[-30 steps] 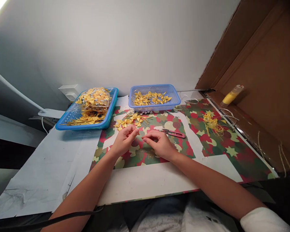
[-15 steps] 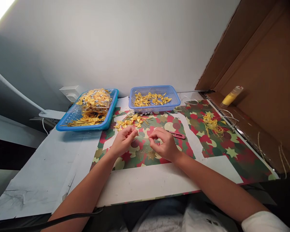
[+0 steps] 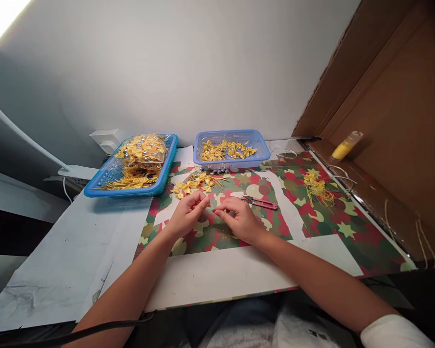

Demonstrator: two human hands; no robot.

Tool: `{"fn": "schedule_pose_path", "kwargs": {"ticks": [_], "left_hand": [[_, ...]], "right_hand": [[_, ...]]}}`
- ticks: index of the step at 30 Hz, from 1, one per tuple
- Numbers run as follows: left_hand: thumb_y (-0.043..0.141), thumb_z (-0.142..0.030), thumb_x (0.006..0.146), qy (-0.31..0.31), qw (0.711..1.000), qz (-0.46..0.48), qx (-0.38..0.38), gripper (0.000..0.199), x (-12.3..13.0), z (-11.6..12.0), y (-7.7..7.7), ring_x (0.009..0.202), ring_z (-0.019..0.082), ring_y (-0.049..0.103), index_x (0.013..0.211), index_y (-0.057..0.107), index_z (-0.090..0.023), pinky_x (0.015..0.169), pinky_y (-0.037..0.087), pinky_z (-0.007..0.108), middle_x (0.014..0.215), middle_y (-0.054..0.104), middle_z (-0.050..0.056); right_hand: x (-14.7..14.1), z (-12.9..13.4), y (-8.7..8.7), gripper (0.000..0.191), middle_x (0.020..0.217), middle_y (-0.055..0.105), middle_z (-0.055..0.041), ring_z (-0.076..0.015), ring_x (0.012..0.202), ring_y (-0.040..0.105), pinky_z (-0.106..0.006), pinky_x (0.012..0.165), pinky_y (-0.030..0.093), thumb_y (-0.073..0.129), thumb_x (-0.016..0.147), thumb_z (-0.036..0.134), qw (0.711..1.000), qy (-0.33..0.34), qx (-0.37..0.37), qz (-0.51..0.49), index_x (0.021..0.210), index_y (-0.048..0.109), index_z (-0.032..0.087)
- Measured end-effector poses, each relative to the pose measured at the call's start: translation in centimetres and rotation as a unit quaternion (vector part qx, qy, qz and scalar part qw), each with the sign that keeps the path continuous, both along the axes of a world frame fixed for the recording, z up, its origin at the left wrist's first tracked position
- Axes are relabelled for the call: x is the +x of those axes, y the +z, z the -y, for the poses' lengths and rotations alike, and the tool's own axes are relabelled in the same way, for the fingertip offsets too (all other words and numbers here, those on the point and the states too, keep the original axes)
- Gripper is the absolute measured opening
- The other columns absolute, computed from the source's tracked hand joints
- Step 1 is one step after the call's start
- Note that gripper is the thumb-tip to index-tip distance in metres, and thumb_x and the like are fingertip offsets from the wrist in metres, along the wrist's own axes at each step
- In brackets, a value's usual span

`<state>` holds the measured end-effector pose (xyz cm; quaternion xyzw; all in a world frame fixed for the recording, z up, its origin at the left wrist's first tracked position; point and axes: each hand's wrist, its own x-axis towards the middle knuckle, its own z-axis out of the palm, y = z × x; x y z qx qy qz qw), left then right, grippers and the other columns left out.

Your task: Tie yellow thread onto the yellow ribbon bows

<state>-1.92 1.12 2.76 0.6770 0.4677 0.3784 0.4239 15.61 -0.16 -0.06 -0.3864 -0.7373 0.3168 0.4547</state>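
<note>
My left hand [image 3: 189,212] is closed in a pinch above the patterned paper [image 3: 203,241]; whatever its fingertips hold is too small to make out. Facing it a short gap away, my right hand [image 3: 237,220] is pinched too, its contents equally unclear. Just beyond my left hand lies a loose pile of yellow ribbon bows [image 3: 195,183], some with thin gold stems. Silver beads [image 3: 213,171] sit behind that pile. Pink-handled thread snips [image 3: 264,203] lie beside my right hand, blades pointing left.
At the back left, a blue basket [image 3: 166,169] holds bagged bows and gold stems. Another blue basket [image 3: 232,163] with bows stands against the wall. To the right are yellow thread scraps [image 3: 317,186], a yellow-filled tube [image 3: 346,146] and a cardboard side [image 3: 391,121]. A black cable [image 3: 105,325] crosses the front left.
My right hand has shifted left toward my left hand, narrowing the gap between the fingertips. More of the snips now shows. My left hand has hardly moved.
</note>
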Motion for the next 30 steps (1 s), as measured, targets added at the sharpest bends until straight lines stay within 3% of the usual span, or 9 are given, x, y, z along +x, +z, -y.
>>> {"fn": "schedule_pose_path", "kwargs": {"ticks": [5, 10, 13, 16, 19, 22, 26, 30], "left_hand": [[0.050, -0.052, 0.084, -0.013, 1.000, -0.012, 0.003, 0.041, -0.2, 0.0, -0.2, 0.052, 0.009, 0.035, 0.064, 0.045, -0.018, 0.049, 0.031, 0.021, 0.057, 0.041, -0.004], [0.046, -0.049, 0.088, -0.125, 0.988, -0.068, -0.051, 0.039, -0.5, 0.3, -0.2, 0.055, 0.011, 0.041, 0.065, 0.049, -0.018, 0.052, 0.036, 0.023, 0.060, 0.046, -0.002], [0.044, -0.046, 0.091, -0.142, 0.984, -0.094, 0.046, 0.034, -0.4, 0.3, -0.1, 0.083, 0.018, 0.054, 0.080, 0.061, -0.019, 0.079, 0.044, 0.030, 0.084, 0.061, 0.005], [0.047, -0.044, 0.091, -0.137, 0.982, -0.084, 0.101, 0.030, -0.1, 0.2, -0.1, 0.105, 0.022, 0.052, 0.094, 0.066, -0.021, 0.097, 0.037, 0.036, 0.106, 0.064, 0.007], [0.048, -0.044, 0.090, -0.147, 0.985, -0.056, 0.066, 0.032, 0.5, 0.3, -0.5, 0.085, 0.018, 0.055, 0.080, 0.065, -0.019, 0.084, 0.043, 0.031, 0.085, 0.064, 0.005], [0.049, -0.047, 0.090, -0.092, 0.995, 0.016, 0.034, 0.038, 1.0, 0.3, -1.2, 0.072, 0.015, 0.052, 0.069, 0.061, -0.017, 0.072, 0.044, 0.027, 0.072, 0.058, 0.002], [0.054, -0.053, 0.084, 0.016, 0.994, 0.112, 0.000, 0.039, 1.2, 0.0, -2.1, 0.078, 0.015, 0.055, 0.072, 0.064, -0.017, 0.075, 0.045, 0.027, 0.077, 0.062, 0.003], [0.060, -0.051, 0.081, 0.050, 0.995, 0.083, -0.017, 0.035, 1.1, 0.0, -2.2, 0.075, 0.015, 0.057, 0.076, 0.071, -0.017, 0.070, 0.046, 0.027, 0.077, 0.066, 0.003]], "right_hand": [[0.9, -0.5, 0.6, 0.017, 0.073, 0.067, -0.0008, -0.0150, 0.070, 0.057, -0.032, 0.072, 0.042, 0.058, 0.086, 0.021, 0.998, -0.038, 0.050, 0.013, 0.070, 0.064, 0.021], [2.1, -0.9, 1.5, 0.016, 0.072, 0.067, -0.0004, -0.0156, 0.072, 0.058, -0.033, 0.072, 0.037, 0.057, 0.085, 0.018, 0.983, -0.057, 0.151, 0.088, 0.071, 0.063, 0.021], [2.3, -1.0, 1.5, 0.015, 0.077, 0.069, -0.0012, -0.0156, 0.074, 0.058, -0.033, 0.072, 0.035, 0.055, 0.088, 0.018, 0.975, -0.042, 0.191, 0.106, 0.075, 0.063, 0.021], [2.2, -1.0, 1.3, 0.014, 0.082, 0.070, -0.0018, -0.0162, 0.078, 0.058, -0.034, 0.072, 0.034, 0.054, 0.089, 0.017, 0.961, -0.016, 0.247, 0.123, 0.080, 0.063, 0.021], [2.0, -0.9, 1.1, 0.013, 0.079, 0.069, -0.0014, -0.0158, 0.075, 0.057, -0.034, 0.071, 0.033, 0.054, 0.088, 0.016, 0.956, -0.034, 0.263, 0.124, 0.080, 0.063, 0.021], [1.9, -1.0, 0.9, 0.013, 0.077, 0.068, -0.0008, -0.0153, 0.073, 0.056, -0.034, 0.069, 0.031, 0.055, 0.088, 0.016, 0.958, -0.070, 0.245, 0.128, 0.078, 0.062, 0.021], [1.9, -1.1, 0.5, 0.013, 0.078, 0.069, -0.0009, -0.0150, 0.073, 0.055, -0.034, 0.069, 0.030, 0.054, 0.089, 0.019, 0.958, -0.073, 0.232, 0.152, 0.079, 0.062, 0.021], [1.8, -1.0, 0.3, 0.015, 0.080, 0.069, -0.0013, -0.0153, 0.073, 0.053, -0.034, 0.069, 0.029, 0.052, 0.090, 0.018, 0.949, -0.057, 0.255, 0.179, 0.080, 0.062, 0.021]]}}
